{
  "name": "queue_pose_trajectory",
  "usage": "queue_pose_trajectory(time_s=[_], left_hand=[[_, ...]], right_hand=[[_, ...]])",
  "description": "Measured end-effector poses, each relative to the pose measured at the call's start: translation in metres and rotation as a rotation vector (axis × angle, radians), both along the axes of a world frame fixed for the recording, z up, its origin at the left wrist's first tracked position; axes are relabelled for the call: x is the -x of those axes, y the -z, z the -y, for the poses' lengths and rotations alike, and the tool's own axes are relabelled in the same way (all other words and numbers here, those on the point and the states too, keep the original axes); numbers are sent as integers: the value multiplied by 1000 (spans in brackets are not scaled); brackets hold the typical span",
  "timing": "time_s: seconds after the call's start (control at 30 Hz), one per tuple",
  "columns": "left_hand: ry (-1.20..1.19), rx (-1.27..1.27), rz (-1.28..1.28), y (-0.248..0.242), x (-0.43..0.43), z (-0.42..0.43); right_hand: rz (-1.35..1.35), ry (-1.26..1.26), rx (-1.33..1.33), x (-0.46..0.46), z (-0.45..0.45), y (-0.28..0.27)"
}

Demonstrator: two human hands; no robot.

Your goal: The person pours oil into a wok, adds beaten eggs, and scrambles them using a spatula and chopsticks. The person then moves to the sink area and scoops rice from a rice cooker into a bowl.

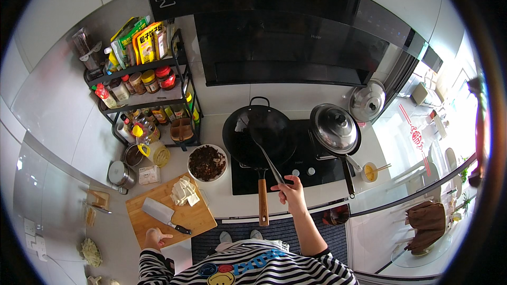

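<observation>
My right hand (292, 194) holds the end of a long metal cooking utensil's handle (272, 166), some fingers spread. The utensil slants into a black wok (257, 136), where its head is hard to make out in the dark. The wok's wooden handle (263, 202) points towards me, left of that hand. My left hand (156, 237) is at the near edge of a wooden cutting board (200, 215), one finger extended and nothing visible in it. Just beyond it on the board lies a cleaver (158, 210) with a black handle. Sliced white pieces (184, 192), perhaps tofu, are piled near the far corner.
A white bowl of dark chopped food (206, 163) stands between board and cooktop (245, 184). A lidded pan (334, 128) occupies the right burner. Beside it is a small bowl with chopsticks (370, 172). An oil jug (160, 154) stands before the spice rack (138, 101); a range hood (285, 47) overhangs.
</observation>
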State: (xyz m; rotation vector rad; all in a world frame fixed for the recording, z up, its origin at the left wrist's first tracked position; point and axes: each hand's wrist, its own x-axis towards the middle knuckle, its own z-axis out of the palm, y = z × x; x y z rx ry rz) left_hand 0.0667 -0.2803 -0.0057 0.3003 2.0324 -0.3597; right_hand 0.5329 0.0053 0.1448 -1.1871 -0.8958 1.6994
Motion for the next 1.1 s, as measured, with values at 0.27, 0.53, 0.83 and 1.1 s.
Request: queue_pose_trajectory(time_s=[0.27, 0.53, 0.83, 1.1], left_hand=[[-15, 46, 20, 17, 9, 3], [-33, 50, 25, 28, 14, 7], [-23, 43, 30, 19, 11, 2], [4, 40, 19, 15, 8, 2]], right_hand=[[26, -36, -38, -4, -3, 4], [65, -55, -53, -4, -5, 2], [0, -81, -58, -4, -7, 1], [-201, -96, 9, -10, -10, 9]])
